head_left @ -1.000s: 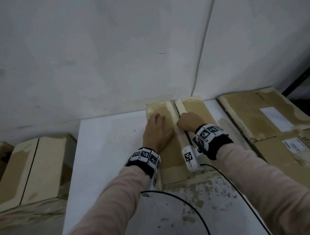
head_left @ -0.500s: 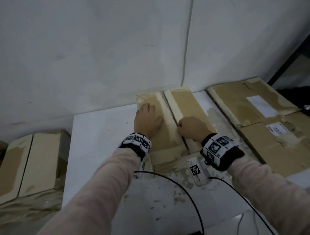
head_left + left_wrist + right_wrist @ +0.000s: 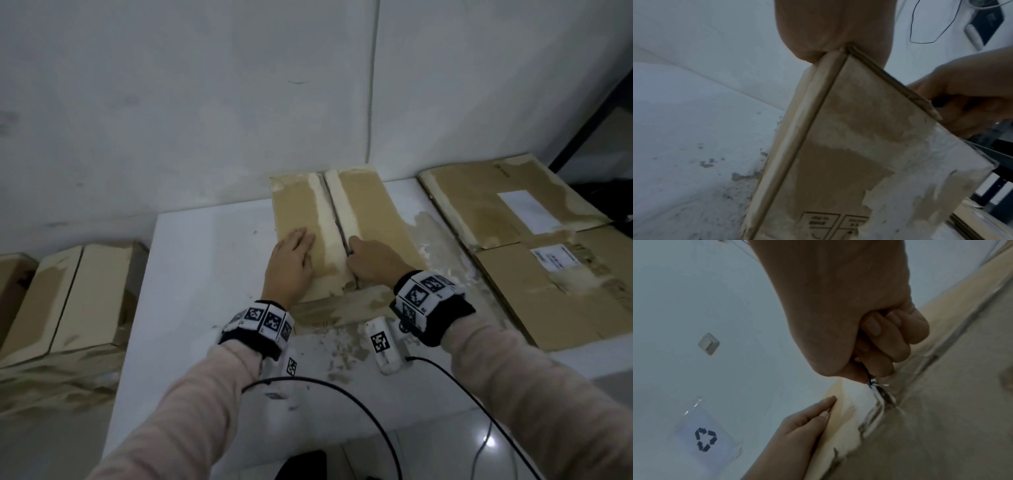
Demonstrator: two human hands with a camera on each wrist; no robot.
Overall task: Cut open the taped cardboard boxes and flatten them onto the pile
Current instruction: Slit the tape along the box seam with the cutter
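A taped cardboard box (image 3: 373, 209) lies on the white table (image 3: 205, 274), with pale tape (image 3: 327, 226) along its centre seam. My left hand (image 3: 291, 263) rests flat on the left flap, fingers straight. My right hand (image 3: 371, 263) is a fist round a small cutter (image 3: 349, 253), whose tip sits in the seam near the box's near end. In the right wrist view the cutter blade (image 3: 871, 383) pokes from under the curled fingers (image 3: 885, 344) into the split tape, and the left hand (image 3: 807, 420) lies beside it. The left wrist view shows the box's near face (image 3: 849, 162).
A pile of flattened cardboard (image 3: 513, 212) lies on the right of the table. Closed boxes (image 3: 78, 298) stand left of the table, lower down. The wall (image 3: 205, 102) rises right behind the box. Scraps of tape (image 3: 342, 349) and black cables (image 3: 346, 387) lie in front.
My right hand has drawn the cutter along the seam toward the box's near end. My left hand has slid nearer along the left flap.
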